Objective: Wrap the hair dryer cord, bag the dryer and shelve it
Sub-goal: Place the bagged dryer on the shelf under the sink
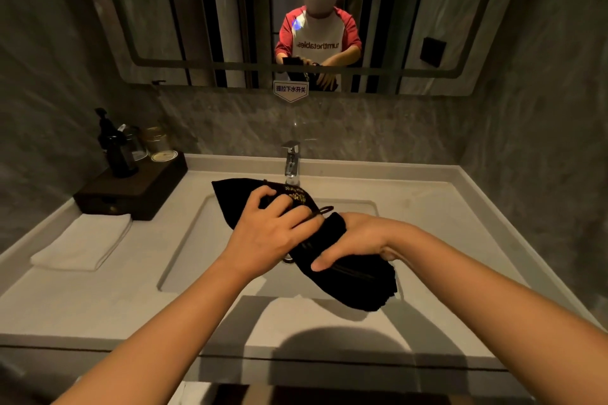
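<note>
We are not seeing the hair dryer itself at all; only a black bag point(345, 276) is showing, and whatever is filling it is hidden by the cloth. The room is dim, so the gold print on the bag near the faucet point(291, 161) is too blurred for us to read.

Starting at the left edge of the counter point(460, 207), a folded white towel point(82, 245) is lying flat, with a dark tray point(131, 194) behind it in the back left corner carrying a dark pump bottle point(120, 154) and glass jars point(158, 141).

Moving to the middle, we are reaching our left hand point(266, 233) forward over the sink basin point(184, 260), palm down, fingers curled and pressing on the upper part of the bag by a thin drawstring point(320, 212). Whether the fingertips are pinching that string, we cannot tell.

On the right, our right hand point(358, 242) is coming in from the right edge with the forearm stretched across the basin; it is wrapping around the bag's middle, thumb lying along the near side, closed in a firm grasp. The bag is hanging in the air above the basin, slanting from the faucet down toward the front right, its lower end free.
</note>
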